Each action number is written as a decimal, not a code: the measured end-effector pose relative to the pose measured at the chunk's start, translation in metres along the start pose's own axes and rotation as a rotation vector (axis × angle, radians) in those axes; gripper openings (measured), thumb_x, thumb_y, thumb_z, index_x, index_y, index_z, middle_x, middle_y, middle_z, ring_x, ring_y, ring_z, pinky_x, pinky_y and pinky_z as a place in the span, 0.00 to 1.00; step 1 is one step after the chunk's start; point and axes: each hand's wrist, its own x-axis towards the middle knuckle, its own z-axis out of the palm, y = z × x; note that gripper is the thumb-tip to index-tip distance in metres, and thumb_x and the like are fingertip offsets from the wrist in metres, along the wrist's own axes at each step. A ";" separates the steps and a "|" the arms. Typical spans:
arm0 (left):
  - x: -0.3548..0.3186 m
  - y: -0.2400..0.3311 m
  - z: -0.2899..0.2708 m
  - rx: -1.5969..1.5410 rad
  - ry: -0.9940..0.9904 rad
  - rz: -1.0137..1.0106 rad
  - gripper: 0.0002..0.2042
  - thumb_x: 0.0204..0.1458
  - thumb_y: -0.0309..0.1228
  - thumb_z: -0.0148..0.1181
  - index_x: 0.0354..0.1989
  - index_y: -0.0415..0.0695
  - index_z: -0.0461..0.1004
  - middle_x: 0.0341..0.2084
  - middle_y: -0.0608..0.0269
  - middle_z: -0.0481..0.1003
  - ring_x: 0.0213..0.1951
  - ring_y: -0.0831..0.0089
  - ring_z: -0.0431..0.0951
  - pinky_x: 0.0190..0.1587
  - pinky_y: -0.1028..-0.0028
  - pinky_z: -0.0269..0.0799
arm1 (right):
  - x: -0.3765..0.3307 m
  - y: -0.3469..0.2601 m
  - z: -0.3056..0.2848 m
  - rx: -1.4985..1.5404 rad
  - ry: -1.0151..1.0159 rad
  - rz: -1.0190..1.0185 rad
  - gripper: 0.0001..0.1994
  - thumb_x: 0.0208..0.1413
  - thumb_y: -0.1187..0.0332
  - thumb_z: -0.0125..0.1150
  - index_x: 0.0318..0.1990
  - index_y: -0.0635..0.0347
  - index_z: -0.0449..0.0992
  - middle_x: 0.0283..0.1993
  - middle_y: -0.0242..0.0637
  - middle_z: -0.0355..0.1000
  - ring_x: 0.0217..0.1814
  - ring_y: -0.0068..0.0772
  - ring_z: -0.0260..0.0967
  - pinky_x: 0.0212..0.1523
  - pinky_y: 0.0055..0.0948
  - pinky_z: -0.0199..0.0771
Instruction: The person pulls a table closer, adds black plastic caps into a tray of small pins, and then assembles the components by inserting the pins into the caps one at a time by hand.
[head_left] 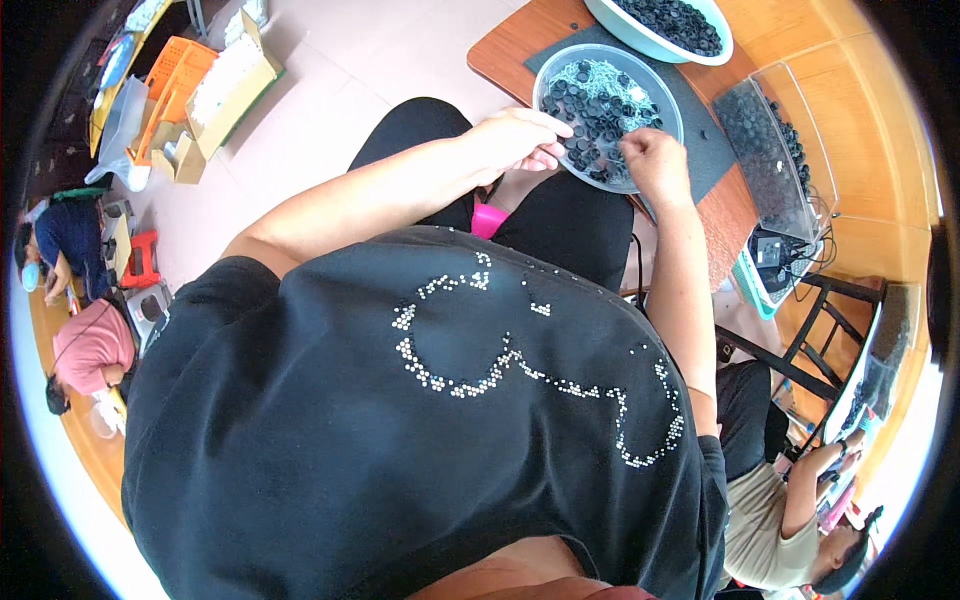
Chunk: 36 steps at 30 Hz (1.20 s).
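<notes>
Small round black plastic pieces (590, 118) lay heaped with pale-blue strands (602, 72) inside a clear round plastic bowl (674, 105). At its left rim, the left hand (520, 138) had fingers drawn together; over its right side, the right hand (658, 165) had fingers curled. I couldn't tell what either pinched. Beyond the bowl sat a pale-aqua basin (724, 52).

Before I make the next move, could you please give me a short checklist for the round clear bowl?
1. Right hand at the bowl: ok, over its right side.
2. Left hand at the bowl: ok, fingertips over its left edge.
3. Left fingertips gripping a piece: cannot tell, too small.
4. Black round caps inside: ok, many.
5. Caps apart from the pale blue strands: not ok, some lie among them.
</notes>
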 end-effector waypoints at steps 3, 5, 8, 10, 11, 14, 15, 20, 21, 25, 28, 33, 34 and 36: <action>0.002 0.001 0.002 0.025 -0.004 -0.004 0.12 0.55 0.27 0.46 0.46 0.41 0.72 0.32 0.64 0.74 0.33 0.78 0.73 0.38 0.79 0.69 | -0.001 -0.004 0.014 -0.104 -0.074 0.090 0.09 0.44 0.64 0.61 0.31 0.57 0.78 0.30 0.44 0.74 0.37 0.46 0.72 0.40 0.38 0.71; 0.004 -0.001 0.004 0.024 -0.008 -0.007 0.12 0.55 0.27 0.46 0.46 0.41 0.72 0.32 0.64 0.74 0.33 0.78 0.73 0.38 0.79 0.69 | -0.005 -0.002 0.020 -0.247 -0.068 0.032 0.09 0.44 0.63 0.61 0.30 0.58 0.77 0.30 0.45 0.74 0.38 0.47 0.72 0.40 0.39 0.71; 0.010 -0.005 0.005 0.025 -0.010 -0.011 0.12 0.55 0.27 0.47 0.47 0.41 0.71 0.32 0.63 0.74 0.32 0.78 0.73 0.37 0.80 0.70 | -0.006 0.003 0.024 -0.203 -0.008 0.032 0.09 0.44 0.64 0.61 0.30 0.58 0.77 0.30 0.45 0.74 0.37 0.45 0.73 0.39 0.38 0.71; 0.012 -0.006 0.007 0.025 -0.013 -0.015 0.13 0.54 0.26 0.48 0.47 0.41 0.71 0.32 0.63 0.74 0.32 0.78 0.73 0.36 0.80 0.70 | -0.005 0.010 0.023 -0.075 -0.002 0.079 0.08 0.44 0.65 0.61 0.30 0.59 0.77 0.30 0.45 0.74 0.36 0.45 0.73 0.39 0.38 0.71; 0.012 -0.003 0.009 0.023 -0.029 -0.001 0.13 0.54 0.26 0.48 0.47 0.41 0.71 0.32 0.62 0.74 0.31 0.78 0.74 0.35 0.81 0.70 | -0.005 0.013 0.022 0.055 0.008 0.128 0.08 0.44 0.66 0.61 0.30 0.59 0.77 0.30 0.45 0.74 0.36 0.44 0.73 0.38 0.37 0.71; 0.019 -0.002 0.015 0.023 -0.054 0.022 0.13 0.53 0.25 0.48 0.47 0.40 0.71 0.32 0.61 0.74 0.31 0.78 0.74 0.34 0.82 0.70 | -0.008 0.016 0.022 0.101 0.018 0.106 0.08 0.44 0.67 0.60 0.31 0.60 0.77 0.30 0.45 0.74 0.35 0.42 0.73 0.38 0.35 0.71; 0.021 -0.002 0.015 0.029 -0.062 0.033 0.13 0.53 0.25 0.48 0.47 0.40 0.70 0.32 0.61 0.74 0.31 0.78 0.74 0.34 0.83 0.70 | -0.008 0.015 0.023 0.099 0.016 0.105 0.08 0.44 0.67 0.60 0.31 0.60 0.77 0.30 0.45 0.74 0.35 0.42 0.73 0.38 0.35 0.71; 0.020 -0.005 0.015 0.060 -0.070 0.028 0.14 0.53 0.24 0.46 0.47 0.40 0.71 0.32 0.62 0.73 0.30 0.78 0.74 0.33 0.83 0.70 | -0.005 0.000 0.028 -0.252 -0.014 0.008 0.09 0.44 0.66 0.59 0.33 0.59 0.76 0.32 0.47 0.73 0.36 0.45 0.72 0.39 0.38 0.72; 0.021 -0.007 0.014 0.065 -0.078 0.026 0.14 0.53 0.24 0.45 0.47 0.40 0.71 0.32 0.62 0.73 0.30 0.78 0.74 0.33 0.83 0.70 | -0.004 -0.003 0.028 -0.254 -0.016 0.007 0.09 0.44 0.66 0.59 0.33 0.59 0.76 0.32 0.47 0.73 0.36 0.45 0.72 0.39 0.38 0.72; 0.017 -0.001 0.013 0.083 -0.034 0.003 0.13 0.53 0.25 0.45 0.46 0.41 0.71 0.31 0.62 0.73 0.29 0.78 0.74 0.32 0.83 0.70 | 0.003 -0.015 0.033 -0.426 -0.091 0.029 0.10 0.43 0.66 0.56 0.32 0.61 0.76 0.33 0.49 0.73 0.37 0.49 0.73 0.40 0.41 0.72; 0.015 0.000 0.011 0.086 -0.029 0.025 0.13 0.53 0.25 0.45 0.46 0.41 0.71 0.31 0.63 0.73 0.29 0.79 0.74 0.32 0.83 0.70 | 0.003 -0.022 0.028 -0.451 -0.114 0.061 0.11 0.41 0.67 0.56 0.31 0.64 0.75 0.33 0.51 0.73 0.37 0.50 0.73 0.41 0.43 0.72; 0.016 0.001 0.014 0.093 -0.050 0.018 0.13 0.54 0.26 0.46 0.47 0.41 0.71 0.31 0.63 0.73 0.29 0.79 0.74 0.31 0.83 0.70 | 0.005 -0.020 0.027 -0.421 -0.163 0.096 0.11 0.41 0.66 0.55 0.30 0.64 0.76 0.33 0.53 0.73 0.38 0.53 0.72 0.41 0.43 0.72; 0.017 0.001 0.014 0.092 -0.051 0.021 0.13 0.54 0.26 0.46 0.47 0.41 0.71 0.31 0.63 0.73 0.29 0.79 0.74 0.31 0.83 0.70 | 0.005 -0.018 0.028 -0.424 -0.162 0.095 0.11 0.41 0.66 0.55 0.30 0.64 0.76 0.33 0.53 0.73 0.38 0.53 0.72 0.41 0.43 0.72; 0.017 0.001 0.017 0.087 -0.063 0.031 0.13 0.54 0.26 0.46 0.48 0.41 0.71 0.30 0.63 0.73 0.29 0.79 0.74 0.31 0.84 0.70 | 0.005 -0.012 0.028 -0.313 -0.040 0.073 0.09 0.42 0.67 0.58 0.29 0.64 0.75 0.27 0.48 0.74 0.31 0.45 0.74 0.36 0.37 0.73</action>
